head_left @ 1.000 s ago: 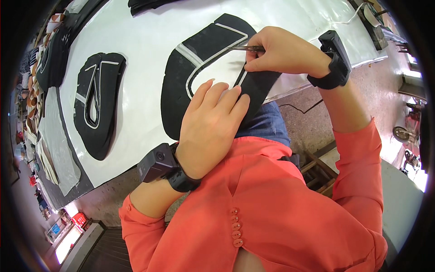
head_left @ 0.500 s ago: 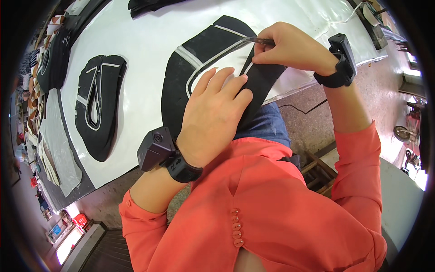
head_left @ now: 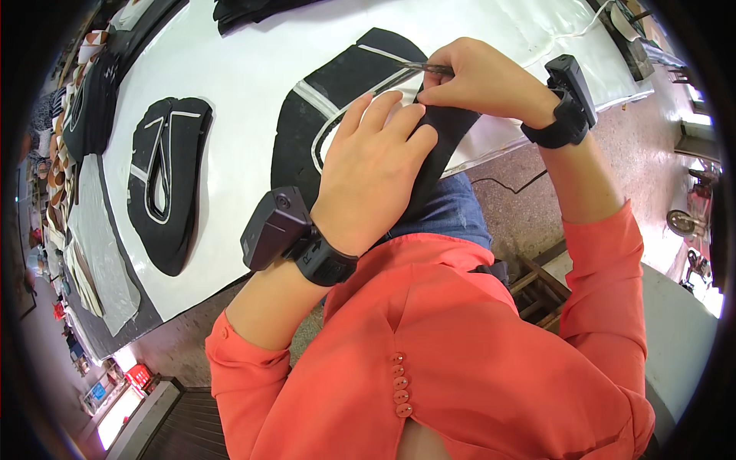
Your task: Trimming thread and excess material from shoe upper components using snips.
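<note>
A black fabric shoe upper (head_left: 295, 142) with narrow white trim around its opening lies spread on the white-covered table, its near edge hanging toward my lap. My left hand (head_left: 372, 165) rests across its lower part, fingers spread with the tips near the white-edged opening. At the opening's right side, my right hand (head_left: 479, 84) grips a thin dark pointed tool (head_left: 431, 68) like tweezers, its tip pointing left along the white trim. Whatever lies under the right thumb is hidden. Farther left sits a second black upper (head_left: 170, 184), folded, with similar white trim.
The white table covering (head_left: 238, 100) extends around both pieces. More black material (head_left: 253, 11) lies at the far edge. Dark items, clear plastic sheeting (head_left: 107, 253) and stacked pieces line the left side. A wooden stool (head_left: 533, 287) stands below the table at right.
My left hand has shifted up and to the right over the upper, covering more of the opening. My right hand and the tool have moved slightly left.
</note>
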A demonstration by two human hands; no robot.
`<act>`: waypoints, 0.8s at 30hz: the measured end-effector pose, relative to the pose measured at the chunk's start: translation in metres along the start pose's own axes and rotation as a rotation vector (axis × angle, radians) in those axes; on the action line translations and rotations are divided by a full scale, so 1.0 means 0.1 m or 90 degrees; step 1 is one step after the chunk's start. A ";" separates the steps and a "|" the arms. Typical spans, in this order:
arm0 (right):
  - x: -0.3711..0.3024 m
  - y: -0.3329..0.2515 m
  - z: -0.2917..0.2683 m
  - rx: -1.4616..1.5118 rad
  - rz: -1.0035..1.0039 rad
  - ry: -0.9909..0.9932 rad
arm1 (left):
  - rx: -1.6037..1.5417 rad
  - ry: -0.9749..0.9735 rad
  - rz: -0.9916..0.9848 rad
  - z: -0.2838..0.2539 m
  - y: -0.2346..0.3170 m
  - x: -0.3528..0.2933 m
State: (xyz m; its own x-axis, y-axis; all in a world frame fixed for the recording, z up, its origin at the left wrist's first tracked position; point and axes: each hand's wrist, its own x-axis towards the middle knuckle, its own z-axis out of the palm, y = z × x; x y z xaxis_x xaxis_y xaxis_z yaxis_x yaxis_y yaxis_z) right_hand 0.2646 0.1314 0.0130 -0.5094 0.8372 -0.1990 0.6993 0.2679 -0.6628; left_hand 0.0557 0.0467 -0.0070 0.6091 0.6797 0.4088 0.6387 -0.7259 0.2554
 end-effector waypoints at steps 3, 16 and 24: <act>-0.03 0.02 -0.07 0.048 0.008 -0.019 | 0.005 -0.022 -0.003 0.00 -0.01 0.02; 0.00 0.16 -0.20 0.037 0.011 0.085 | -0.011 -0.029 0.008 -0.02 -0.04 0.09; 0.11 0.06 -0.24 0.020 0.124 0.018 | -0.017 0.013 0.042 0.12 -0.19 0.23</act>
State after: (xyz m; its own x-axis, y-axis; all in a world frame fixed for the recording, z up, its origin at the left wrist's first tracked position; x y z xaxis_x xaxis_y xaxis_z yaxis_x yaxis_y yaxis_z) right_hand 0.2751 0.1531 0.0242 -0.3517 0.8846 -0.3063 0.7668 0.0846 -0.6363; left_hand 0.0636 0.0771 -0.0130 0.6398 0.6280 0.4431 0.5841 -0.7720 0.2507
